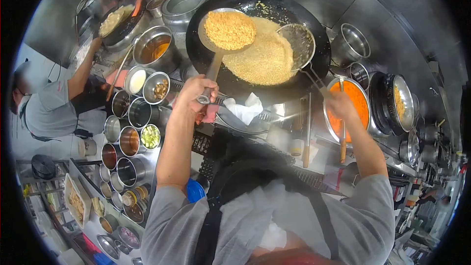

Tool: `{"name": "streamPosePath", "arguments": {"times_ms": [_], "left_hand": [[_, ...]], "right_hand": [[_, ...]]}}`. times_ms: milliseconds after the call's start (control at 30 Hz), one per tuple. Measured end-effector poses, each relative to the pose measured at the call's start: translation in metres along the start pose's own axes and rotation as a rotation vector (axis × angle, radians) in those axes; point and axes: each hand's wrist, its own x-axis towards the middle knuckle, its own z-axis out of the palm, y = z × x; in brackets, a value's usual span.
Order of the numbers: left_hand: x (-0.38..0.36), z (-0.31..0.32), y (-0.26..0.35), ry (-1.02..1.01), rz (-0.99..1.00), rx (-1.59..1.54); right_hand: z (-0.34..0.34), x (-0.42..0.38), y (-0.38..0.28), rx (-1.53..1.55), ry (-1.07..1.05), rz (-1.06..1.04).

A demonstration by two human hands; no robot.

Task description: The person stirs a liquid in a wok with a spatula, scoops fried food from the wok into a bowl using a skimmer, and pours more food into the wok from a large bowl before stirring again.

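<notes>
Ladle (209,46), one; strainer (304,45), one

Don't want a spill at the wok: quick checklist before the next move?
1. Left hand gripping scoop: ok.
2. Right hand gripping strainer: ok, though blurred.
3. Scoop's golden crumbs positioned over the wok: ok.
4. Strainer clear of the foam: cannot tell; they overlap in view.
5. White cloth well away from wok: not ok, looks close to the near side.
</notes>
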Motion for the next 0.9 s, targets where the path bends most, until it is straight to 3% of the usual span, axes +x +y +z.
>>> {"name": "streamPosePath", "arguments": {"times_ms": [67, 133, 333, 567, 900], "left_hand": [[-0.003, -0.003, 0.007, 0.021, 0.028, 0.063], [0.0, -0.013, 0.008, 0.031, 0.027, 0.068], [-0.004, -0.016, 0.016, 0.035, 0.045, 0.068], [-0.011, -0.021, 0.004, 0.025, 0.063, 0.048], [-0.025, -0.016, -0.004, 0.051, 0.02, 0.059]], "right_hand": [[0.017, -0.005, -0.017, 0.166, -0.073, 0.002], [0.036, -0.001, -0.025, 0.607, -0.221, 0.184], [0.106, 0.059, -0.052, 0.843, -0.13, 0.096], [0.132, 0.131, -0.063, 0.846, -0.063, 0.024], [0.138, 0.157, -0.087, 0.979, -0.036, -0.01]]}}
